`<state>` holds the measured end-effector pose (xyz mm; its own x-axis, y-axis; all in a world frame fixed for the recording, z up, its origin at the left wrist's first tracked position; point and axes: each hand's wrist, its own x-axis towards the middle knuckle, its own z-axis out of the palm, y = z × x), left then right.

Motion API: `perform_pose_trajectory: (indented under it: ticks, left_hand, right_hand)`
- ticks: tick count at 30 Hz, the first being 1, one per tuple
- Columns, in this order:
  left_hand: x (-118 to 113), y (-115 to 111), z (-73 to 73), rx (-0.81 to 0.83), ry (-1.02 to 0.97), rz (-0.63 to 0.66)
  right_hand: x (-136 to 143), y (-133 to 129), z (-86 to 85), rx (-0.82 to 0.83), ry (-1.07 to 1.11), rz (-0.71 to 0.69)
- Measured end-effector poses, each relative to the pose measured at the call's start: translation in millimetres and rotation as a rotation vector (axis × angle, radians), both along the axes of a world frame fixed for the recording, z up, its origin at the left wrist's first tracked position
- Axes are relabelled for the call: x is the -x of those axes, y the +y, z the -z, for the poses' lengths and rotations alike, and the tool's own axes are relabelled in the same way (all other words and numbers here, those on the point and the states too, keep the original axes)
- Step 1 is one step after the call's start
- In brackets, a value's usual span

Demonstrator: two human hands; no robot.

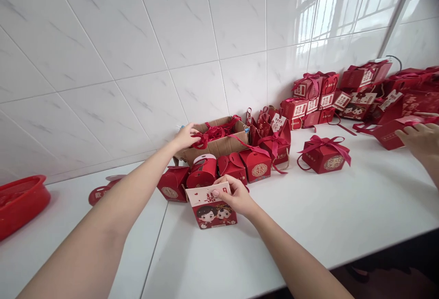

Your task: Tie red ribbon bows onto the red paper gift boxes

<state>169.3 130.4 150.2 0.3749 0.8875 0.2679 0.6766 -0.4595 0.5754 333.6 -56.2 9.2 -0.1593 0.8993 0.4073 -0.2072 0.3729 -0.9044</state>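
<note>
My left hand (187,137) reaches over the left end of a cardboard box (222,147) full of dark red ribbons (219,130). Its fingers are closed on a loop of ribbon there. With my right hand (236,194) I grip the top edge of a red and white candy box (216,214), thumb in front. Its face carries a cartoon couple and a red double-happiness character, and it stands upright on the white table. Behind it sit several small red gift boxes (232,167) in a row against the cardboard box.
A red gift box with a tied bow (323,155) stands right of centre. Stacked red boxes (313,100) line the tiled wall. Another person's hand (421,141) holds a red box at the far right. A red plastic basin (24,203) is on the left of the table (291,226).
</note>
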Motion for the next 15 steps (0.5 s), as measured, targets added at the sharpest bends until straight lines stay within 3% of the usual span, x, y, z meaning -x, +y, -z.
perform_pose_trajectory:
  ticks: [15]
  left_hand:
    - [2.5,-2.2,-9.1,0.157,-0.181,-0.019]
  right_hand:
    - [-0.8,1.5,-0.4,0.009,0.029,-0.026]
